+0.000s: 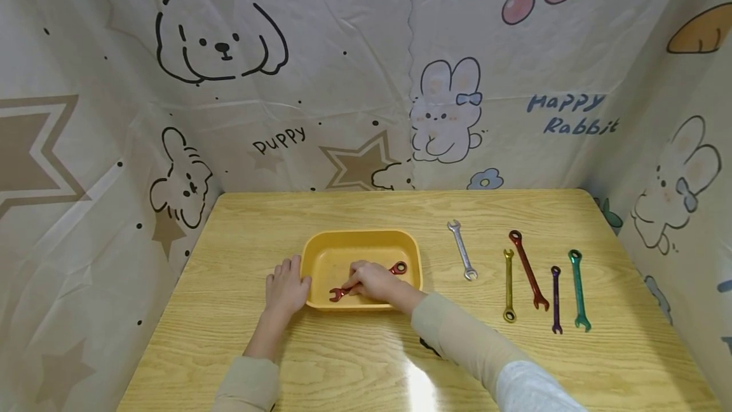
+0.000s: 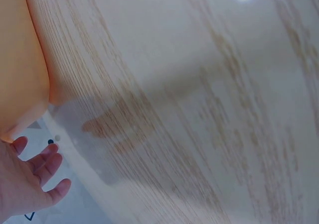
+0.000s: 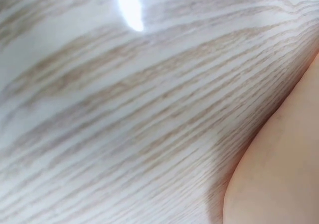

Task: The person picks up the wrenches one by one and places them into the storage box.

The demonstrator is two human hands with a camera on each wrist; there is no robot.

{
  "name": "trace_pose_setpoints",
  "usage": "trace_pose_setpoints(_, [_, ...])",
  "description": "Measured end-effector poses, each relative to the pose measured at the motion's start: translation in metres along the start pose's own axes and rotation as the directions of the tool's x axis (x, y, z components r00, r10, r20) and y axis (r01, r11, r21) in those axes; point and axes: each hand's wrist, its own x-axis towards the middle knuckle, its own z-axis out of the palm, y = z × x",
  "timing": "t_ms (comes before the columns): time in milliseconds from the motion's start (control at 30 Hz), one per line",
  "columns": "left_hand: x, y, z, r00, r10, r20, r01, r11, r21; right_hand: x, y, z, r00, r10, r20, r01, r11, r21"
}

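A yellow plastic tray (image 1: 332,256) stands on the wooden table. Inside it my right hand (image 1: 372,280) grips a red wrench (image 1: 344,291) by the middle of its shaft, which the fingers hide. The open-end jaw points left and the ring end shows to the right of the hand. My left hand (image 1: 286,285) rests against the tray's left edge, its fingers extended. The left wrist view has the left hand's fingers (image 2: 48,169) below the orange-looking tray wall (image 2: 22,59). Only bare skin and tabletop fill the right wrist view.
Right of the tray lies a silver wrench (image 1: 462,250). Farther right are a yellow wrench (image 1: 509,285), a second red wrench (image 1: 529,270), a purple wrench (image 1: 556,301) and a green wrench (image 1: 579,290). Printed cloth (image 1: 354,100) hangs behind and beside the table (image 1: 343,367).
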Motion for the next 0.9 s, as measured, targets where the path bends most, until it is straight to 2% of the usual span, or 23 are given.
trace_pose_setpoints(200, [0.001, 0.0, 0.0, 1.0, -0.003, 0.008, 0.003, 1.0, 0.01, -0.001, 0.0, -0.003, 1.0, -0.003, 0.013, 0.003, 1.0, -0.018])
trace_pose_setpoints(633, [0.001, 0.001, -0.001, 1.0, -0.003, 0.018, 0.002, 1.0, 0.021, -0.004, -0.007, -0.019, 0.992, 0.002, 0.122, 0.01, 0.995, -0.097])
trace_pose_setpoints(900, [0.0, 0.001, -0.001, 1.0, -0.002, 0.015, 0.002, 1.0, 0.025, -0.007, -0.012, -0.036, 0.993, 0.044, 0.11, -0.036, 0.997, -0.072])
